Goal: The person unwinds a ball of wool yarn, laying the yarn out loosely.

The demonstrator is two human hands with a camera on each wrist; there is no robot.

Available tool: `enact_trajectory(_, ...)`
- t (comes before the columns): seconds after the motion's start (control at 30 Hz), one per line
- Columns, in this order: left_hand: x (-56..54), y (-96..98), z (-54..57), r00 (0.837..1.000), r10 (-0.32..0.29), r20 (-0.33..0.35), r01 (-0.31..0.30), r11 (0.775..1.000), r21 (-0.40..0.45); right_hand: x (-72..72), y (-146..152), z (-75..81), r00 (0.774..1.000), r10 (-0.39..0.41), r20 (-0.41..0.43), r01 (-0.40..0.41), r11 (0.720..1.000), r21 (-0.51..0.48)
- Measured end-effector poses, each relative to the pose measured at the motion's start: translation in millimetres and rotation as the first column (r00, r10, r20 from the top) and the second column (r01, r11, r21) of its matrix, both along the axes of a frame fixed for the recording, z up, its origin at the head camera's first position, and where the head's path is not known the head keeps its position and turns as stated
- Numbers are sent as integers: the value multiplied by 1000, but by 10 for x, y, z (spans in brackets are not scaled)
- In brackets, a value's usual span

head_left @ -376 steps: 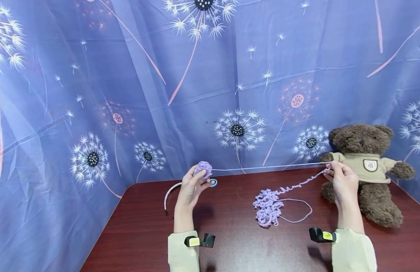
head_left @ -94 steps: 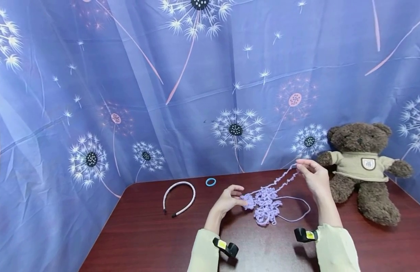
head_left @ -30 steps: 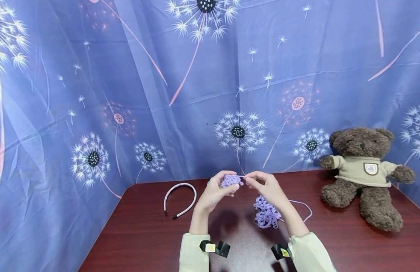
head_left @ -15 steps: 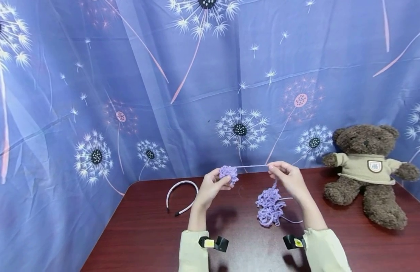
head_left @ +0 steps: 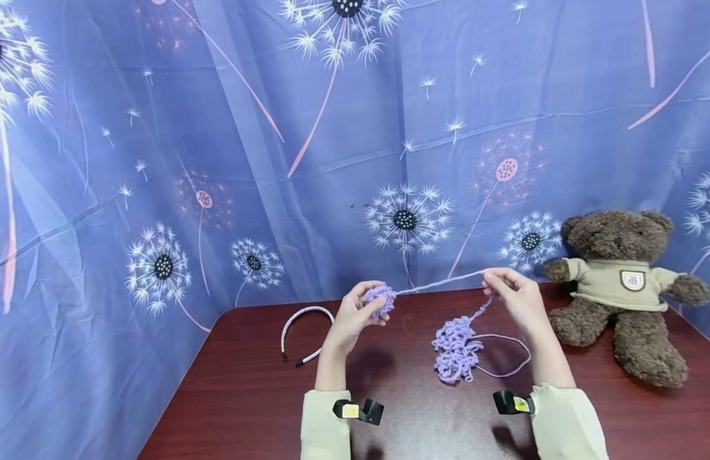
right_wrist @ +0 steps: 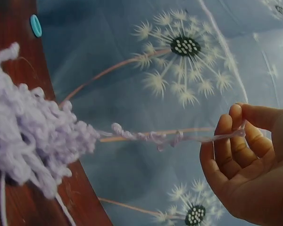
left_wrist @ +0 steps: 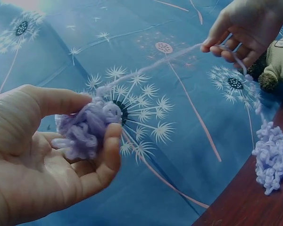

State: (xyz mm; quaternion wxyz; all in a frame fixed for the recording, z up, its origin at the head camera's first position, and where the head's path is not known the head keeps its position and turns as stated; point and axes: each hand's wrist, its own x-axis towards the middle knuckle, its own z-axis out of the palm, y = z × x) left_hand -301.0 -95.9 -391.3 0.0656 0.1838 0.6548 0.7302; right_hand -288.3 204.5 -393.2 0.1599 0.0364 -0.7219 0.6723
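Left hand [head_left: 350,317] grasping rounded lilac yarn ball [head_left: 385,295]; right hand [head_left: 518,299] pinching its taut lilac yarn strand [head_left: 441,282]; apparently winding; next seemingly requires a wrap.

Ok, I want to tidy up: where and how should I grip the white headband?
I'd pinch the white headband by its left side, from above and the left: it's a slim, open arch on the table, and the left hand partly hides its right side in the head view.
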Motion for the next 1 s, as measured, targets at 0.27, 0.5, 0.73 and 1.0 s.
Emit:
enact_trajectory(0.27,-18,-88,-3,998,65,-14,-64,998,16,21,202,-40,998,-53,-30,46,980,-194)
enact_trajectory(0.5,-5,-154,14,994,113,-13,-113,993,22,8,356,-112,994,-108,4,102,927,-360)
enact_trajectory(0.73,-10,-144,22,992,125,-7,-125,992,34,11,365,-145,989,-143,-21,122,901,-416)
enact_trajectory(1.0,2,-28,24,994,96,-42,-95,995,22,-52,76,-128,990,-126,-62,111,971,-210)
